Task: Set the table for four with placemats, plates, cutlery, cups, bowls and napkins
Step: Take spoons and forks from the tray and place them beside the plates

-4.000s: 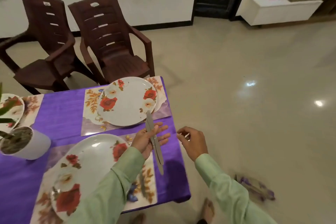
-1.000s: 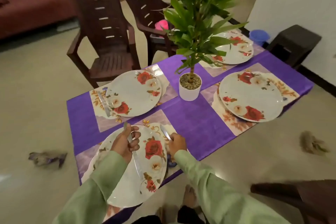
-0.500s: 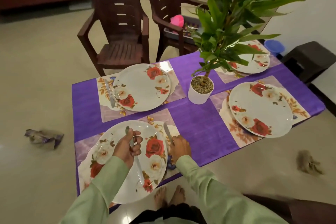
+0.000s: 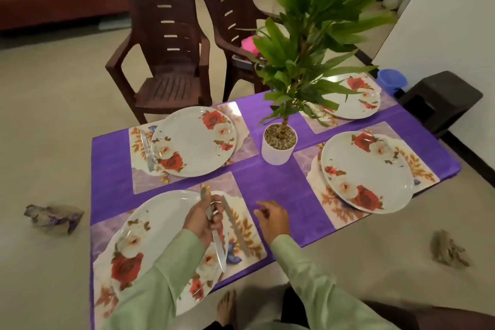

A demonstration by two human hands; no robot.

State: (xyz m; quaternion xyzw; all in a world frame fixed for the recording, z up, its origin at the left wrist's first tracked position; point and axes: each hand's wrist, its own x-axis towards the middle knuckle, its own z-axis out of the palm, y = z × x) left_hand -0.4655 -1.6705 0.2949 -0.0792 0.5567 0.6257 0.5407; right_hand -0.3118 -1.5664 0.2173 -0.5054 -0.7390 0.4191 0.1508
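- Four plates are out on the desk (image 4: 112, 169), each on its own mat: near plate (image 4: 150, 236), far-left plate (image 4: 192, 139), right plate (image 4: 367, 169), far-right plate (image 4: 353, 104).
- My left hand (image 4: 205, 218) is over the near plate's right side, fingers curled round the held knife (image 4: 218, 249), blade pointing back at me. Can't tell if it's just the one in there.
- My right hand (image 4: 273, 220) hovers over the purple cloth just right of the near placemat (image 4: 255, 230), fingers loosely curled, holding nothing.
- A loose knife (image 4: 235, 225) lies on that placemat, just right of the plate, between my hands.
- Another knife (image 4: 146, 150) lies on the far-left placemat (image 4: 144, 182), right beside that plate's left edge.
- The potted plant (image 4: 277, 151) sits mid-desk between the mats.
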